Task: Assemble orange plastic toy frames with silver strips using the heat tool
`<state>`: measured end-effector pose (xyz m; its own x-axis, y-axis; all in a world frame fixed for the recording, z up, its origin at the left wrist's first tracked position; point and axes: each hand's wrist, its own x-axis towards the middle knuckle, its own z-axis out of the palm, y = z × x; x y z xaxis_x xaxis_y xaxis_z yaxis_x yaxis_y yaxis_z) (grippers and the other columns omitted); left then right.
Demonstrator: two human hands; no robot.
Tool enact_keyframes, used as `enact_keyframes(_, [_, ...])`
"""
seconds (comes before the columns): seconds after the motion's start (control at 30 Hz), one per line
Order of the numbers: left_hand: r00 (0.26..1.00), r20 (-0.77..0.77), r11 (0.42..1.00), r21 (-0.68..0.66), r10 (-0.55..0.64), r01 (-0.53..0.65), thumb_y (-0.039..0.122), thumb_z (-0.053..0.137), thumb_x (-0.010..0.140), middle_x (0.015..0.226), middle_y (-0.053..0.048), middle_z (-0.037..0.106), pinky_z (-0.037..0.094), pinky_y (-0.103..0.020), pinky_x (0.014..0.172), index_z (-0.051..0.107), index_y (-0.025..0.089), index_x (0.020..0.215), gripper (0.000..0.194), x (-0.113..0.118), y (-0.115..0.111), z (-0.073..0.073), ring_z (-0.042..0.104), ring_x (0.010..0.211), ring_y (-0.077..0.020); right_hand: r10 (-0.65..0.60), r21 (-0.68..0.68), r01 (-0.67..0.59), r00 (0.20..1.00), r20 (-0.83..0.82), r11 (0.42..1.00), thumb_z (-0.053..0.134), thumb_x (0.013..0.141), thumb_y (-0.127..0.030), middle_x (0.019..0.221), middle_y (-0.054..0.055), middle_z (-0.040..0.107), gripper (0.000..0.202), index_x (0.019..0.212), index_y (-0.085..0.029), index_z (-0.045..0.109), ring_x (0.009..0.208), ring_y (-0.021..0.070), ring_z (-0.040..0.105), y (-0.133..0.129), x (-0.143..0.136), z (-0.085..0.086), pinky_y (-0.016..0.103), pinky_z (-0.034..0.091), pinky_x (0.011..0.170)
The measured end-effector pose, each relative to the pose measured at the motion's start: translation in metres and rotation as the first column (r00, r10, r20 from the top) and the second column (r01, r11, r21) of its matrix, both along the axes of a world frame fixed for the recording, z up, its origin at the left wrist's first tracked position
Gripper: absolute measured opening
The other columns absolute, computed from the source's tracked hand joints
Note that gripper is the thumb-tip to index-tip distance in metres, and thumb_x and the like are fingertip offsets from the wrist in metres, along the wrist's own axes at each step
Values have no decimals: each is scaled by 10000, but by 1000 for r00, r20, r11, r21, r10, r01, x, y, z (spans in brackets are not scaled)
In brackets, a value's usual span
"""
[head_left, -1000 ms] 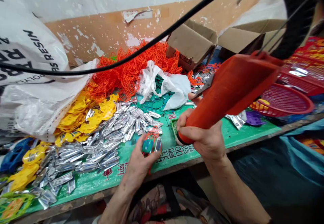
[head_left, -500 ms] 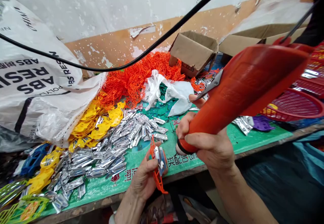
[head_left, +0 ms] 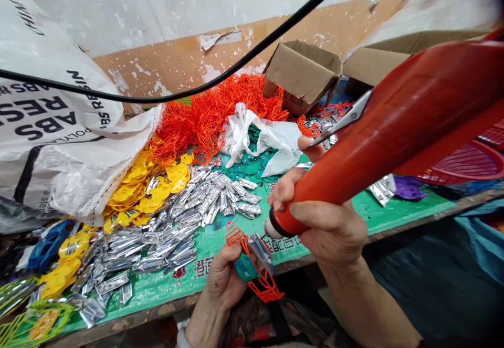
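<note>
My left hand [head_left: 225,277] pinches a small plastic assembly in front of the table edge. It consists of an orange lattice frame [head_left: 264,287], a green piece [head_left: 246,268] and a shiny silver piece [head_left: 260,253]. My right hand [head_left: 331,227] is wrapped round a thick red electric screwdriver [head_left: 354,148] with a metal lever [head_left: 344,119] on its side. The tool slants, its pale nose pointing down-left, close above and right of the silver piece. Whether a bit touches the assembly I cannot tell.
Silver pieces [head_left: 173,232], yellow parts [head_left: 137,185] and orange frames [head_left: 212,112] lie heaped on the green table cover. Behind are a white bag [head_left: 268,133] with green pieces and a cardboard box [head_left: 305,75]. A black cable [head_left: 236,75] crosses in front; a large sack [head_left: 59,143] stands left.
My left hand has turned the assembly so that its green piece and more of the orange frame show. The red screwdriver has shifted slightly down and left, its rear end appearing closer.
</note>
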<state>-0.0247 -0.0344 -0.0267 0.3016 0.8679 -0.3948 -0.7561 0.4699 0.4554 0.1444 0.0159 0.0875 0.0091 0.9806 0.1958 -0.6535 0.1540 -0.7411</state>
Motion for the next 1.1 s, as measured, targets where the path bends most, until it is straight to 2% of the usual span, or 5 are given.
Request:
enact_keyframes(0.33, [991, 108, 994, 81, -81, 72, 174, 801, 643, 830, 11, 809, 577, -368, 895, 779, 203, 841, 201, -4, -3, 2, 743, 699, -203, 54, -25, -54, 999, -1, 998, 754, 562, -156, 597, -14, 539, 119, 612, -207, 658, 581, 150, 517, -2, -4, 2, 321, 462, 553])
enact_keyframes(0.5, [999, 39, 999, 29, 20, -21, 234, 876, 646, 809, 39, 804, 599, -300, 848, 769, 235, 795, 183, -6, -7, -6, 752, 746, -177, 77, -24, -77, 997, 0, 997, 771, 575, -194, 611, -10, 539, 124, 627, -214, 661, 587, 157, 520, -2, -5, -1, 328, 459, 559])
enact_keyframes(0.7, [1000, 11, 1000, -1, 11, -11, 248, 904, 601, 755, 3, 801, 618, -305, 802, 772, 188, 791, 239, -2, -4, -3, 749, 664, -193, 120, -39, -121, 993, -7, 992, 838, 583, -317, 596, -6, 535, 209, 653, -218, 668, 581, 163, 517, -4, -4, -3, 330, 453, 545])
enact_keyframes(0.93, [1000, 9, 1000, -3, -3, 3, 239, 884, 636, 796, 23, 809, 622, -254, 722, 778, 200, 840, 233, 0, -5, -2, 753, 686, -182, 125, -11, -125, 992, -25, 992, 790, 588, -202, 639, 0, 579, 134, 663, -215, 680, 593, 160, 525, -4, -4, -3, 337, 466, 587])
enact_keyframes(1.1, [999, 50, 1000, -8, -16, 17, 249, 893, 619, 817, 28, 812, 601, -196, 728, 780, 203, 860, 270, 1, -6, 1, 752, 702, -159, 124, 14, -124, 992, 0, 992, 771, 605, -207, 632, -6, 562, 113, 640, -212, 664, 599, 157, 524, -3, -4, -4, 342, 477, 616])
